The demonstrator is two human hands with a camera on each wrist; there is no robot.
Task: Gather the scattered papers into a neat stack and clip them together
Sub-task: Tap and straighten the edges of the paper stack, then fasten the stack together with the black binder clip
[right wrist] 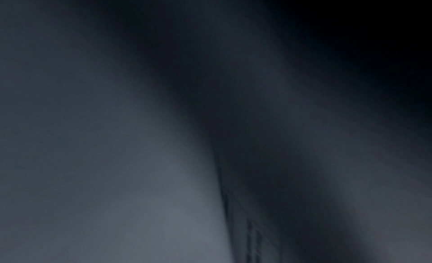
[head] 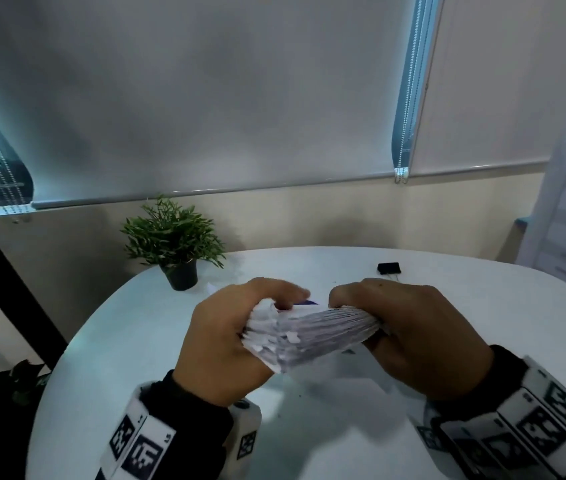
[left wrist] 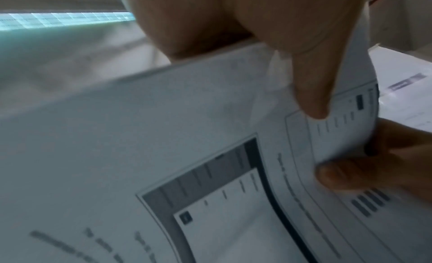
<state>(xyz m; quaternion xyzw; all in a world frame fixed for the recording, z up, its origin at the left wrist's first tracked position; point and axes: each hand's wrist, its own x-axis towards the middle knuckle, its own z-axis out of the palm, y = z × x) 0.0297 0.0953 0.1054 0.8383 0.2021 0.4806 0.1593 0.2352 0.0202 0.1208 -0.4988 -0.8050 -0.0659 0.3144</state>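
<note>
Between hands [head: 309, 327], papers [head: 312, 332], faces hidden

office | roller blinds [head: 205, 98] | white table [head: 447, 299] | potted plant [head: 174, 244]

Thick stack of white printed paper sheets [head: 312, 332]: held above the white rounded counter [head: 447, 306], near edge facing the head camera, edges uneven and fanned at the left end. The top sheet [left wrist: 163, 137] carries grey tables and text and curves upward. Black metal binder clip [head: 389, 268]: lies on the counter, beyond the stack, well apart.
</note>
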